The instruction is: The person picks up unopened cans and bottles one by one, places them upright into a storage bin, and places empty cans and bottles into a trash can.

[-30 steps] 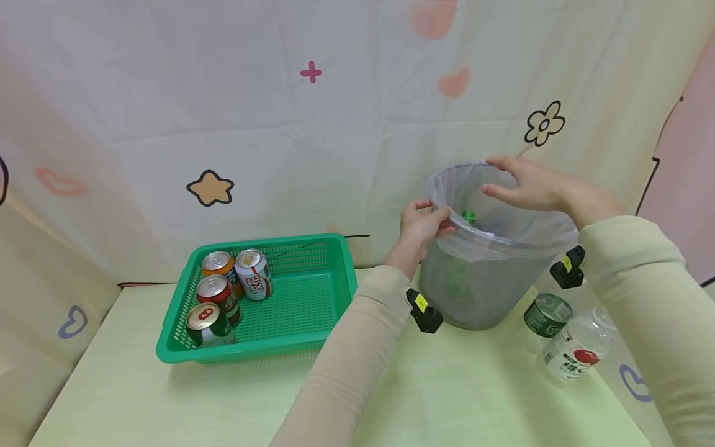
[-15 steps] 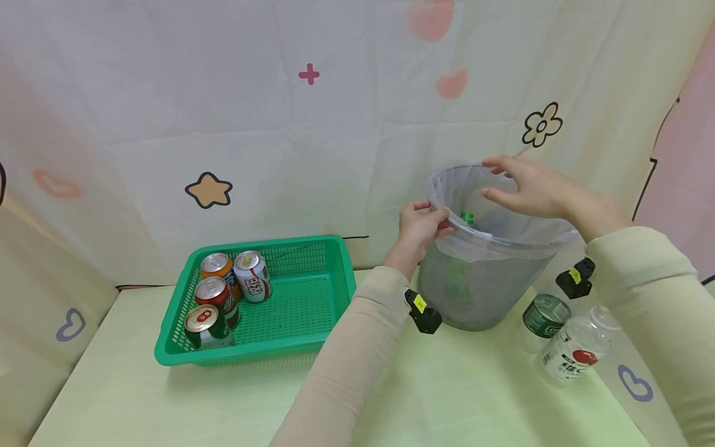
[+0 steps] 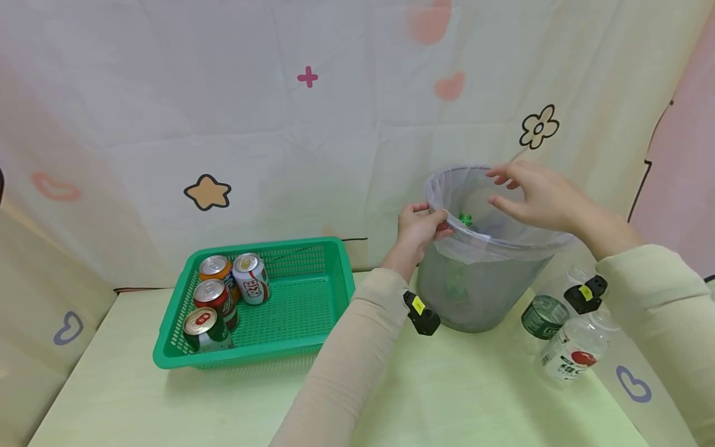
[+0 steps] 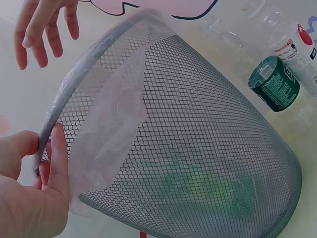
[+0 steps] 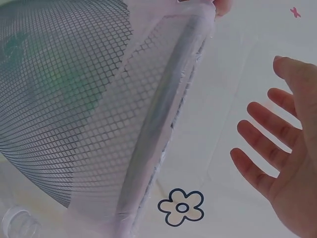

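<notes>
A grey wire-mesh trash can (image 3: 469, 298) stands on the table at right centre, lined with a thin white plastic bag (image 3: 475, 250) folded over its rim. My left hand (image 3: 416, 231) pinches the rim and liner at the near left side; in the left wrist view the thumb and fingers lie on either side of the rim. Over the can's mouth hovers my right hand (image 3: 544, 195), apart from the rim, its fingers loosely bent and holding nothing. Inside the can, a green bottle (image 3: 465, 219) shows its cap above the near rim; its body shows green through the mesh.
Clear plastic bottles stand right of the can, one with a green label (image 3: 543, 318), one with a red-and-white label (image 3: 568, 360). At left sits a green plastic basket (image 3: 343, 279) holding several drink cans (image 3: 252, 279). A patterned cloth (image 3: 335, 124) hangs behind.
My right hand has drawn slightly to the right over the can, its fingers a little more bent. My left hand stays on the rim. The head view has shifted slightly.
</notes>
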